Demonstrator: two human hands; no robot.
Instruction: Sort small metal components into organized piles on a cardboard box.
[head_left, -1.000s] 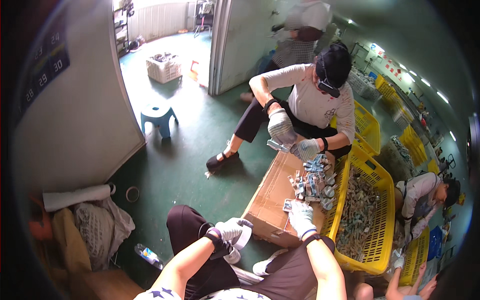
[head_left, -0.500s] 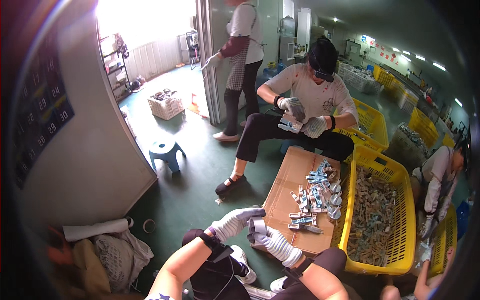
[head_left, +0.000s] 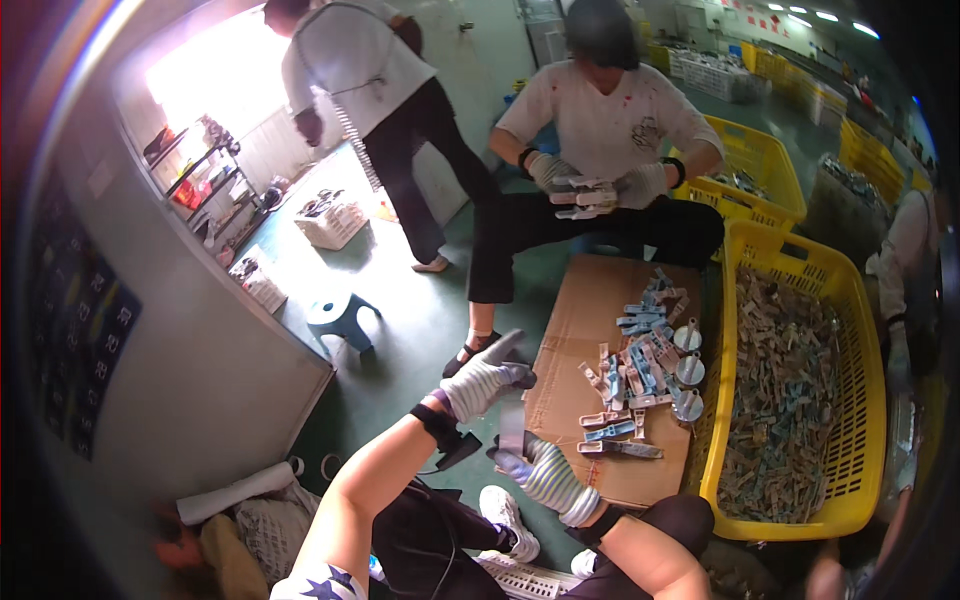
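Note:
My left hand, in a striped glove, is raised in front of me with its fingers apart, and I see nothing in it. Below and to its right, my right hand is closed on the lower end of a pale grey band, which stands up blurred between both hands; its exact kind is unclear. To the right, blue and pinkish clothes pegs lie heaped on a cardboard box. Three round, pale discs with stems sit along the heap's right side.
A yellow crate full of pegs stands right of the cardboard. Opposite sits a co-worker holding several clips. Another person is by the doorway, near a blue stool. Sacks and a white roll lie at lower left.
My left hand has moved up and away from the grey band, which stays at my right hand. The standing person has turned and bent in the doorway. My view has shifted.

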